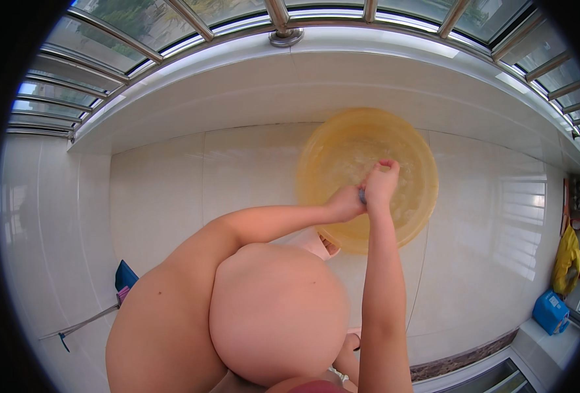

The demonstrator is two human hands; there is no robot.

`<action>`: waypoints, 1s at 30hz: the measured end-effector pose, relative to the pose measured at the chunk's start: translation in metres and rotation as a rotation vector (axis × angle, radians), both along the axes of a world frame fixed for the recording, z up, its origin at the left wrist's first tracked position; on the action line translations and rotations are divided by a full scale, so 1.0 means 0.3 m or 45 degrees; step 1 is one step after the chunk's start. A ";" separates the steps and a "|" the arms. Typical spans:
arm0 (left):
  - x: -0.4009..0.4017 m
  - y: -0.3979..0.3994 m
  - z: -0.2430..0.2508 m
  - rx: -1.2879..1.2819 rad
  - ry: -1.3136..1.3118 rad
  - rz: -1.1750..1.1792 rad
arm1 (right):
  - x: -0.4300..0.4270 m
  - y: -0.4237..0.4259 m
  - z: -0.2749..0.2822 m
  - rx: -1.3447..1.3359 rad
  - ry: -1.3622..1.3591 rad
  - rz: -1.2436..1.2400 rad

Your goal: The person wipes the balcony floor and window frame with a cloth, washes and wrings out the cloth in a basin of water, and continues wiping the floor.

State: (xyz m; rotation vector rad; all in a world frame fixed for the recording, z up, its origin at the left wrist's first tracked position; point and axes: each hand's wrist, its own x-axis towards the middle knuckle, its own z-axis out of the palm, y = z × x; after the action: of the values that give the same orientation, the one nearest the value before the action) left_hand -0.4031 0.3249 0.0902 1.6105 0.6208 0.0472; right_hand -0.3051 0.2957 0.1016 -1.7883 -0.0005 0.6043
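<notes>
A translucent yellow plastic basin (312, 162) stands on the floor before me, with water (363, 142) and some bubbles inside. Both hands are over the basin, pressed close together. My left hand (346, 202) is closed around a small grey thing (362, 196), perhaps wet cloth; most of it is hidden. Against it on the right lies my right hand (382, 185), its fingers curled towards the thumb in a loop. Whether the right palm also grips the grey thing is hidden.
Pale tiles (250, 167) cover the floor. A pink slipper (314, 243) touches the basin's near side. Metal railing (277, 14) runs along the windows. At right are a blue jug (550, 312) and a yellow cloth (566, 260); at left, a blue dustpan-like thing (125, 276).
</notes>
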 end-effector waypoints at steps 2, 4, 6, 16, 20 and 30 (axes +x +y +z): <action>-0.039 0.049 -0.051 0.461 0.004 -0.294 | -0.046 0.027 0.041 0.063 0.121 -0.053; -0.046 0.023 -0.024 0.479 0.065 -0.286 | -0.059 -0.012 0.051 0.091 0.216 -0.142; -0.056 -0.002 0.005 0.500 0.126 -0.276 | -0.078 -0.047 0.046 0.099 0.220 -0.270; -0.119 0.080 0.027 0.776 0.073 -0.346 | -0.133 -0.192 0.096 0.129 0.384 0.216; -0.144 0.192 0.155 0.879 0.394 -0.290 | -0.209 -0.241 0.275 -0.123 0.486 0.542; 0.016 0.038 0.751 0.708 0.805 -0.501 | -0.153 -0.339 0.702 0.114 0.406 0.449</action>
State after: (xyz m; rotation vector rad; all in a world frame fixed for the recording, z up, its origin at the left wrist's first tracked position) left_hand -0.3984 0.3363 0.3155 2.2861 0.7982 -0.6534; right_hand -0.3510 0.1941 0.3122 -1.5986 -0.1251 1.1212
